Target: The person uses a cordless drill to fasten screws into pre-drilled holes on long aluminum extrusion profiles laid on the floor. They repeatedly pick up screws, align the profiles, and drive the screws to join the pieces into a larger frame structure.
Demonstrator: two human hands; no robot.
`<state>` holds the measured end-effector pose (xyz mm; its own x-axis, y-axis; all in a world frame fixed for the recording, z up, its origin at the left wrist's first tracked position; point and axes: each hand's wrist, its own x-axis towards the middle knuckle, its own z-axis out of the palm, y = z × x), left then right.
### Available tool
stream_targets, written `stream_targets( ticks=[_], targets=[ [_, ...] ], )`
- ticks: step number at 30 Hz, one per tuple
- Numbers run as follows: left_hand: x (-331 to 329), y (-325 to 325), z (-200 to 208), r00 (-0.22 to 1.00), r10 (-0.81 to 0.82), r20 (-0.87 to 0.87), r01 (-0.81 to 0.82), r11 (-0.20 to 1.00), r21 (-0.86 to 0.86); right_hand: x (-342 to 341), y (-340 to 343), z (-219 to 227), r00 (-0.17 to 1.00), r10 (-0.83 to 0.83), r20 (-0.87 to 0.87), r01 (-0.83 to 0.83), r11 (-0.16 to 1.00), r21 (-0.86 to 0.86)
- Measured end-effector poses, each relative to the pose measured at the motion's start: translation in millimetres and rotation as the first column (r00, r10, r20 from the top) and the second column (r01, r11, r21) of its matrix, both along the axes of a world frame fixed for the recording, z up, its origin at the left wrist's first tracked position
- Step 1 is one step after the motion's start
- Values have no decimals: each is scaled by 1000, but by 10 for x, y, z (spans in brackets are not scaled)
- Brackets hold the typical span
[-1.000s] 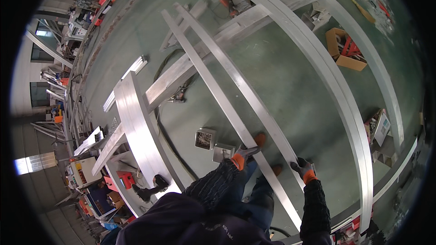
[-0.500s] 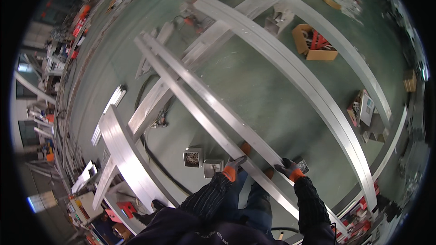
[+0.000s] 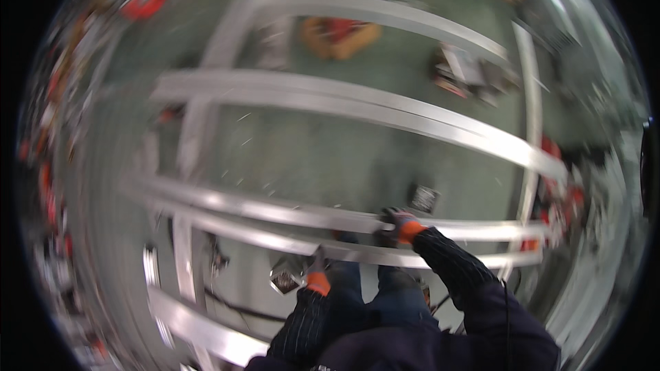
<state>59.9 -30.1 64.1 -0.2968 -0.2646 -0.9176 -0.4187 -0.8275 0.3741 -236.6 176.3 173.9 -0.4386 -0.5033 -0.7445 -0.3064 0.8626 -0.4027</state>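
Observation:
Two long silvery metal bars lie side by side in front of me. On the nearer bar rests my left hand, in a grey glove with an orange cuff, its fingers closed at the bar's edge. My right hand, gloved alike, grips the farther bar from above, a little right of my legs. Motion blur smears the fingertips of both hands. A small open box of loose metal parts stands on the floor beside my left hand. Another small box is just beyond my right hand.
The bars cross a metal support beam at left and another support at right. Beyond lies a wide beam; another wide beam is at lower left. An open cardboard box holds red items. A dark cable trails across the floor.
My view has swung round, so the bars now run nearly level across it instead of slanting. Both hands are still at the bars, the right one now farther forward than the left.

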Motion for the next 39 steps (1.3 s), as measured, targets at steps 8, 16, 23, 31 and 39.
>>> stream_targets(
  ticks=[8, 16, 23, 31, 39],
  targets=[
    [-468, -105, 1132, 926, -373, 50, 376, 907, -192, 363, 1091, 279, 889, -347, -300, 374, 927, 36],
    [-2927, -182, 1430, 325, -903, 282, 558, -57, -828, 4, 1685, 353, 760, -525, -384, 561, 828, -22],
    [-5277, 7, 1252, -144, -366, 919, 231, -916, -328, -1663, 1939, 8, 749, -305, -589, 343, 938, -51],
    [-5899, 83, 678, -320, -366, 874, 77, -929, -361, -3244, 1970, -569, 853, -154, -499, 152, 987, -43],
    [-4975, 127, 719, 290, -403, 868, -63, -913, -403, -2511, 2018, -563, 371, -150, -916, -14, 986, -167]
  ],
)
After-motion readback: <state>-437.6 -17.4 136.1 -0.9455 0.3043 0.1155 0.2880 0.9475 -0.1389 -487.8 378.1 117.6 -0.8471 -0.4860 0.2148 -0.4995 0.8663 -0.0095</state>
